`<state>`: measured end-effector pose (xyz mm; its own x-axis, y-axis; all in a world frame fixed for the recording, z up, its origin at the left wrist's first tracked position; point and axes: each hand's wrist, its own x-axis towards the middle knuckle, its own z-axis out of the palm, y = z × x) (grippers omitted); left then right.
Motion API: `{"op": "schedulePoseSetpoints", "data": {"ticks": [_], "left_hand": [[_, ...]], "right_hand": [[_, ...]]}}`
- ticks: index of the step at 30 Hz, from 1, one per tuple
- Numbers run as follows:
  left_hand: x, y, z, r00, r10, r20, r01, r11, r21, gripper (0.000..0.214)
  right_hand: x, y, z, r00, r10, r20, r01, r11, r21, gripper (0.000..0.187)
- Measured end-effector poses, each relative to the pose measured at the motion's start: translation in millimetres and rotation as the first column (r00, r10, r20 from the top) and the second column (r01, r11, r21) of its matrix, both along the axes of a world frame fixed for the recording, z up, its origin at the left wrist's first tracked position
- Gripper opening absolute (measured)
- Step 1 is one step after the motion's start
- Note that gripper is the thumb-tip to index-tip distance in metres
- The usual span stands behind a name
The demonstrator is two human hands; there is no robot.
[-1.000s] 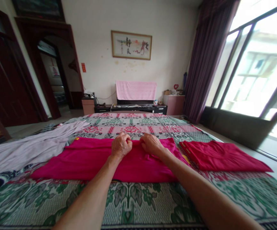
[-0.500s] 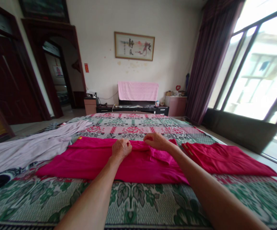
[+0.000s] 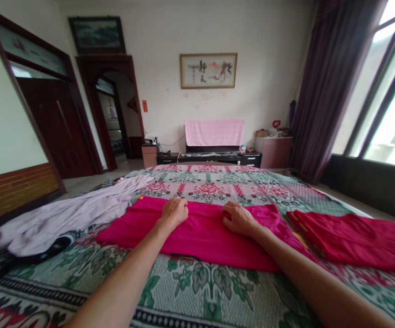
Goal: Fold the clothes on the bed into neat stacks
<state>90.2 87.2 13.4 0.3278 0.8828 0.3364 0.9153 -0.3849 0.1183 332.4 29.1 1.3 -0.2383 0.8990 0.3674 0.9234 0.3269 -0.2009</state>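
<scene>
Two-handed, touching pink cloth (image 3: 204,239) spread on bedspread (image 3: 183,296), left of red cloth (image 3: 361,239). Curling left hand (image 3: 175,212) and right hand (image 3: 238,218), mostly closed, near its far edge, leaving any grip impossible to tell.

Framed wall picture (image 3: 208,71): large Chinese character 静 (image 3: 202,67), one below unclear. Red wall strip (image 3: 145,106): writing illegible.

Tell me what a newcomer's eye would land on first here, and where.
First, the bright magenta cloth spread across the middle of the flowered cover, with the left hand and right hand on it, fingers curled. Next, the folded red cloth to its right and the crumpled pale cloth to its left. Beyond, a pink cover hangs below the gold-framed picture on the far wall.
</scene>
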Motion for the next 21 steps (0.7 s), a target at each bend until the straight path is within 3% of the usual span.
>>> {"op": "schedulePoseSetpoints", "data": {"ticks": [4, 7, 11, 21], "left_hand": [[-63, 10, -10.4, 0.993, 0.102, -0.052, -0.102, 0.995, 0.006, 0.031], [-88, 16, -24.3, 0.993, 0.115, -0.016, -0.114, 0.992, 0.051, 0.030], [-88, 18, -32.8, 0.993, 0.119, 0.011, -0.119, 0.989, 0.092, 0.029], [-89, 21, -34.9, 0.993, 0.103, 0.062, -0.109, 0.990, 0.087, 0.028]], "right_hand": [[0, 0, -2.8, 1.000, -0.019, -0.005, 0.019, 1.000, 0.008, 0.024], [1, 1, -4.2, 1.000, -0.017, -0.002, 0.017, 1.000, 0.010, 0.025], [2, 2, -5.0, 1.000, -0.016, 0.014, 0.016, 1.000, 0.020, 0.022], [6, 5, 2.0, 0.998, 0.046, 0.053, -0.044, 0.998, -0.041, 0.016]]}}
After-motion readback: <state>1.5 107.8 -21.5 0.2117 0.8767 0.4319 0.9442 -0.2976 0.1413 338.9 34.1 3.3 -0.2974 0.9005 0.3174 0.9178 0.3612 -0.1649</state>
